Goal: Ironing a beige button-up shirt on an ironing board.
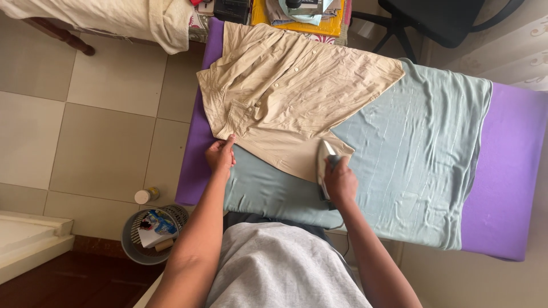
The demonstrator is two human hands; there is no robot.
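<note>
Crumpled beige button-up shirt (pixel 285 91) spread on grey-green cloth (pixel 416 154). Left hand (pixel 220 155) pins shirt's near edge, fingers pressed flat. Right hand (pixel 340 181) clamped on white iron (pixel 324 162) at shirt hem.

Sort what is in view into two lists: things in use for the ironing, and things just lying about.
In use:
- left hand, pressing the shirt's edge
- right hand, closed on the iron
- beige shirt
- grey-green cloth
- purple padded surface

Lying about:
- waste basket on the floor
- small jar beside it
- black chair
- yellow box
</note>
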